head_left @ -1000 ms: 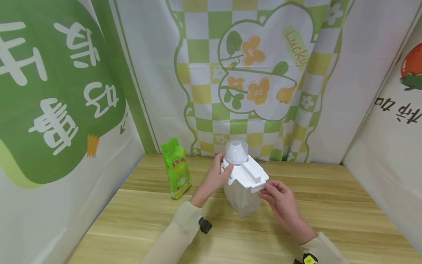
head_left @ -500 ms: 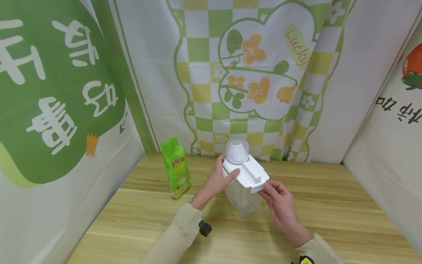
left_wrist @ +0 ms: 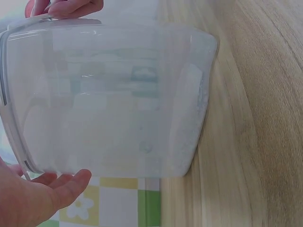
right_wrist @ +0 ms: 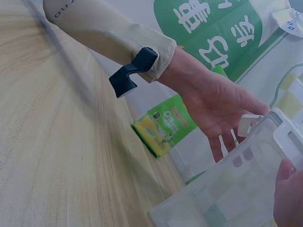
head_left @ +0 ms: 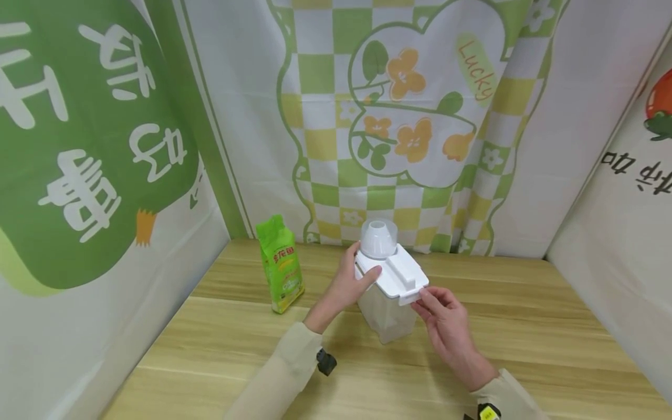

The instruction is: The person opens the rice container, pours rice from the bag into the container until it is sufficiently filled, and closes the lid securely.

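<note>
A clear plastic storage container [head_left: 385, 321] stands upright on the wooden table, with a white lid [head_left: 395, 275]. A clear measuring cup [head_left: 380, 239] sits over a white cone on the lid's far end. My left hand [head_left: 346, 286] holds the lid's left side, thumb on top and fingers around the far edge. At the near edge, my right hand [head_left: 448, 329] pinches a white latch [head_left: 409, 297] between thumb and fingers. A white side flap [right_wrist: 248, 125] sticks out beside my left palm in the right wrist view. Through the container's wall [left_wrist: 104, 104] no contents show.
A green and yellow bag [head_left: 282, 265] with red print stands upright to the left of the container. Printed cloths [head_left: 325, 151] hang behind and along both sides of the table [head_left: 210, 350].
My left thumb has moved slightly right over the lid, and the side latch seen there earlier is now hidden in the head view. My right hand stays at the near latch.
</note>
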